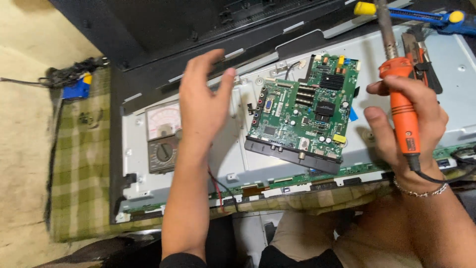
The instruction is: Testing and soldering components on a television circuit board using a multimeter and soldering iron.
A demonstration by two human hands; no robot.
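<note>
A large grey metal chassis panel lies across a green checked cloth, with a black back cover beyond its far edge. Toward the panel's right half sits a green circuit board, tilted, its black connector strip facing the near edge. At the panel's left end rests an analogue multimeter, its red and black leads running off the near edge.

The left hand hovers open between meter and board, fingers straight and loosely together, touching nothing. The right hand is wrapped around an orange soldering iron, held upright just right of the board, tip out of view above.

The likely risk: if the iron is hot, a careless swing could scorch the board's components or the free hand; its cord could also snag on the panel's edge.
</note>
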